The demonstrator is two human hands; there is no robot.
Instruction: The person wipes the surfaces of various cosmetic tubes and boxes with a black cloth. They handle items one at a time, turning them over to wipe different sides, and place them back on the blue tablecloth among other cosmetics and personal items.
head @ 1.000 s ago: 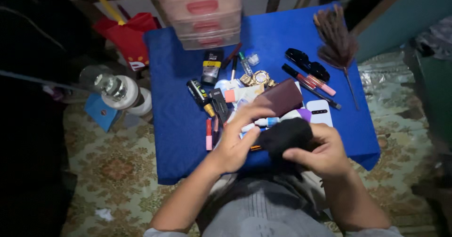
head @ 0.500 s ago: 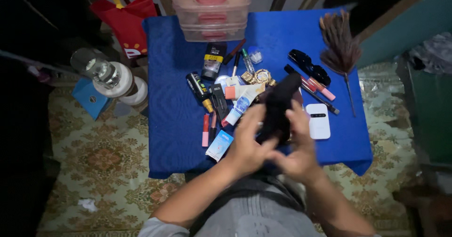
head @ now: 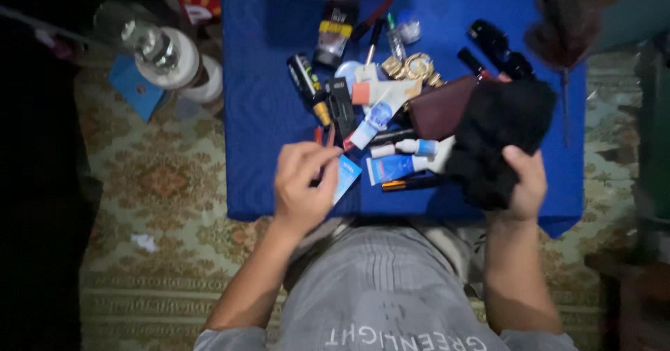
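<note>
The left hand rests at the near edge of the blue table, fingers curled together onto a small light-blue packet; whether they grip it, I cannot tell. The right hand clamps a black cloth, which hangs bunched above the table's right side. It looks soft, limp and light, best gathered by its bulk. Beyond lie a maroon wallet, small tubes, and a gold watch
</note>
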